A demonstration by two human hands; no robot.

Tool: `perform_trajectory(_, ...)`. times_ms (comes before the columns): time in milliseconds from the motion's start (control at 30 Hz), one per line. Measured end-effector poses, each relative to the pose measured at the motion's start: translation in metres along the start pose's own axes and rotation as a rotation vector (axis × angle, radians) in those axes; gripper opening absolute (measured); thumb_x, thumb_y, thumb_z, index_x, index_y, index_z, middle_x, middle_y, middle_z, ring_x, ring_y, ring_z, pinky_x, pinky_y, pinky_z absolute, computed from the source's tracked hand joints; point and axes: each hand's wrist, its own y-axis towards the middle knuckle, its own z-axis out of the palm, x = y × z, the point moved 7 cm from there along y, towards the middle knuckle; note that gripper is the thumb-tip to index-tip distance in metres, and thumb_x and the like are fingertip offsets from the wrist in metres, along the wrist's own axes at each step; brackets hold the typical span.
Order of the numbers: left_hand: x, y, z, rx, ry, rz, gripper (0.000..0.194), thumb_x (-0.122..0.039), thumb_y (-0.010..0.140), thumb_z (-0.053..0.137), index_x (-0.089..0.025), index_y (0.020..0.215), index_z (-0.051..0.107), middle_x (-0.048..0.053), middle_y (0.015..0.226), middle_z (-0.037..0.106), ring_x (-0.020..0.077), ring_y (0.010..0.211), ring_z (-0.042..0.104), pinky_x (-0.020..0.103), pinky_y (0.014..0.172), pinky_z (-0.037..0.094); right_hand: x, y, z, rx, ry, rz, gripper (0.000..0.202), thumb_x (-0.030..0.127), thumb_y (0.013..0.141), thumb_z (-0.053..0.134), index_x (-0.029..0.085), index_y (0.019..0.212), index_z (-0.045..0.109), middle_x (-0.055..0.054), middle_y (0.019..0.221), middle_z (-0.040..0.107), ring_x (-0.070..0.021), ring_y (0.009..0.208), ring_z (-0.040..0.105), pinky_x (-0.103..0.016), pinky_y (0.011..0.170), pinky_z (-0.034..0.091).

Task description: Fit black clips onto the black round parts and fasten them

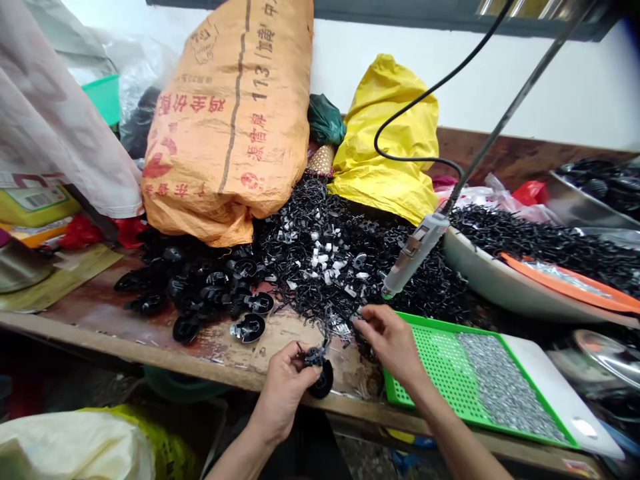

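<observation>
Between thumb and fingers, my left hand (286,393) grips a small black assembly (316,357) with a round black disc (323,381) at its lower side, just over the table's front edge. To its right, my right hand (393,340) reaches over the near edge of the pile of black parts (325,287); its thumb and fingertips are pinched close together, and what is between them is too small to make out. White pieces (327,257) lie on that pile. Finished-looking black disc parts (249,328) lie to the left.
A grey electric screwdriver (416,257) hangs above my right hand. A green tray (440,360) of small metal pieces stands at right, beside a large basin (480,273). Orange (230,113) and yellow (387,133) sacks stand behind.
</observation>
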Motion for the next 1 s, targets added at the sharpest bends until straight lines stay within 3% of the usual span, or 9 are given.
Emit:
perform_trajectory(100, 0.0, 0.002, -0.004, -0.03, 0.057, 0.034, 0.012, -0.011, 0.056, 0.061, -0.014, 0.066, 0.056, -0.004, 0.058, 0.053, 0.0079, 0.055, 0.043, 0.018, 0.056, 0.033, -0.01, 0.032, -0.007, -0.011, -0.011, 0.001, 0.01, 0.018, 0.054, 0.06, 0.018, 0.063, 0.057, 0.001, 0.062, 0.05, -0.0108, 0.055, 0.043, -0.025, 0.058, 0.034)
perform_trajectory(200, -0.002, 0.002, -0.004, -0.039, 0.072, 0.061, 0.012, -0.011, 0.056, 0.062, -0.014, 0.066, 0.056, -0.004, 0.058, 0.053, 0.0086, 0.055, 0.044, 0.019, 0.056, 0.033, -0.012, 0.052, 0.004, 0.074, 0.069, 0.026, 0.009, 0.018, 0.055, 0.058, 0.017, 0.05, 0.051, 0.004, 0.046, 0.045, -0.0088, 0.045, 0.04, -0.023, 0.049, 0.033)
perform_trajectory(400, -0.001, 0.001, -0.009, -0.049, 0.03, 0.067, 0.013, -0.011, 0.057, 0.062, -0.015, 0.069, 0.056, -0.004, 0.061, 0.055, 0.0086, 0.057, 0.046, 0.018, 0.058, 0.033, -0.001, 0.056, 0.018, 0.162, 0.341, 0.106, 0.02, 0.034, 0.061, 0.058, 0.016, 0.063, 0.051, 0.004, 0.048, 0.049, -0.0079, 0.04, 0.044, -0.021, 0.039, 0.036)
perform_trajectory(633, 0.0, 0.002, -0.013, -0.053, -0.064, 0.053, 0.016, -0.01, 0.059, 0.062, -0.014, 0.074, 0.056, -0.002, 0.065, 0.057, 0.0075, 0.059, 0.047, 0.018, 0.059, 0.035, -0.002, 0.037, 0.017, 0.217, 0.518, 0.154, 0.02, 0.03, 0.062, 0.063, 0.015, 0.066, 0.051, 0.004, 0.049, 0.052, -0.0073, 0.041, 0.047, -0.02, 0.041, 0.039)
perform_trajectory(833, 0.006, 0.006, -0.018, -0.082, -0.383, -0.101, 0.016, -0.014, 0.06, 0.062, -0.017, 0.071, 0.051, -0.002, 0.067, 0.059, 0.0112, 0.061, 0.055, 0.025, 0.061, 0.041, 0.01, -0.014, 0.033, 0.282, 0.615, 0.104, 0.016, 0.021, 0.062, 0.064, 0.016, 0.063, 0.049, 0.002, 0.063, 0.055, -0.0069, 0.049, 0.049, -0.02, 0.046, 0.041)
perform_trajectory(1000, 0.004, 0.006, -0.015, -0.075, -0.452, -0.121, 0.02, -0.009, 0.057, 0.064, -0.017, 0.07, 0.052, -0.002, 0.068, 0.06, 0.0111, 0.063, 0.056, 0.025, 0.064, 0.042, 0.018, -0.045, 0.041, 0.274, 0.317, -0.078, 0.011, 0.018, 0.071, 0.055, 0.016, 0.081, 0.059, -0.004, 0.074, 0.059, -0.0139, 0.07, 0.055, -0.026, 0.063, 0.045)
